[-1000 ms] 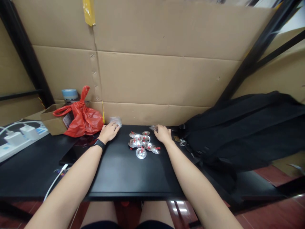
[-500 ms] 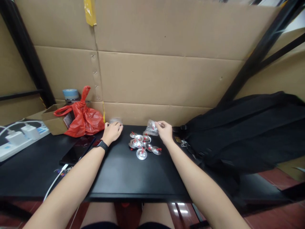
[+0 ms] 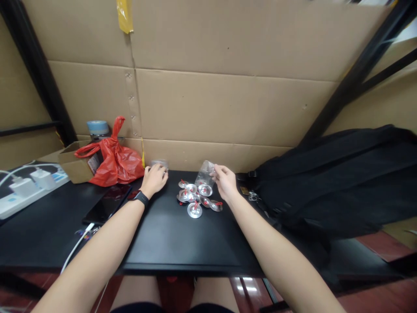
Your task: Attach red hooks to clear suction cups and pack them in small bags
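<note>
In the head view, my right hand (image 3: 225, 180) pinches a clear plastic bag (image 3: 205, 171) by its right edge. The bag hangs over the back of a loose pile of small silver finger cymbals (image 3: 194, 210) with red loops. One shiny cymbal (image 3: 205, 190) lies right under the bag's lower end. To the left, my left hand (image 3: 155, 179) rests palm down with fingers apart, its fingertips touching some clear plastic packets (image 3: 160, 164) by the cardboard wall. I cannot tell what those packets contain.
A red plastic bag (image 3: 120, 163) and a small cardboard box (image 3: 75, 167) stand at the back left. A phone (image 3: 106, 205) and a white power strip (image 3: 35, 193) lie nearer. A black backpack (image 3: 339, 178) fills the right side of the black table (image 3: 182, 243).
The plastic bag in my right hand has tipped up, and a cymbal that was in it now lies on the pile beneath. My left hand has stayed in place.
</note>
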Motion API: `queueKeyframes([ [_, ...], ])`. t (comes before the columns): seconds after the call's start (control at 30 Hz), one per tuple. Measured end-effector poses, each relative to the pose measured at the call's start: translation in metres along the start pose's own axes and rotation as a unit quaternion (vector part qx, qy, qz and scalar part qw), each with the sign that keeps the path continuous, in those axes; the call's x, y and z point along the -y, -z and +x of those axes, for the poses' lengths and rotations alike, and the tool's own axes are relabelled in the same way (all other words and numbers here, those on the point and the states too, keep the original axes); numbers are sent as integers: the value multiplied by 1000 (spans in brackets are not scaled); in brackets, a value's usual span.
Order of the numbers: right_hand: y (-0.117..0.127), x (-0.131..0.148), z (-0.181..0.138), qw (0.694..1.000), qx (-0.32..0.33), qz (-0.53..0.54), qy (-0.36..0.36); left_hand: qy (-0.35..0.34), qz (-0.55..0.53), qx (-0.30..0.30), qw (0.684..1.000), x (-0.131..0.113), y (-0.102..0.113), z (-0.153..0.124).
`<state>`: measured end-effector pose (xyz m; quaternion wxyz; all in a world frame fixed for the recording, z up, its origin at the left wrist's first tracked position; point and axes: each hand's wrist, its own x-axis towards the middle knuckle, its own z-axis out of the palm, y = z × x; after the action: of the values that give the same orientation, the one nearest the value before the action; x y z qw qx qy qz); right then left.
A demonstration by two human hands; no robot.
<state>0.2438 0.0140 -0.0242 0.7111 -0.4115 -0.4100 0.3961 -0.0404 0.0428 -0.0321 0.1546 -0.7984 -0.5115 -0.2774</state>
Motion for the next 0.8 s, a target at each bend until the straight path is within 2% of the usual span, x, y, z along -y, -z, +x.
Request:
queueKeyframes([
  [0.27, -1, 4, 0, 998, -46, 38, 28, 8, -3, -7, 1000, 1, -2, -1],
  [0.43, -4, 5, -2, 999, -12, 14, 50, -34, 10, -25, 999, -6, 12, 1],
  [0.6, -8, 1, -7, 998, 21, -3, 51, -114, -39, -44, 992, -40, 36, 1],
  [0.7, -13, 1, -13, 998, 41, -6, 46, -218, -112, -13, 969, -69, 47, -5],
  [0.8, -19, 2, -21, 996, 72, -4, 43, -276, -123, -10, 953, -92, 51, -11],
])
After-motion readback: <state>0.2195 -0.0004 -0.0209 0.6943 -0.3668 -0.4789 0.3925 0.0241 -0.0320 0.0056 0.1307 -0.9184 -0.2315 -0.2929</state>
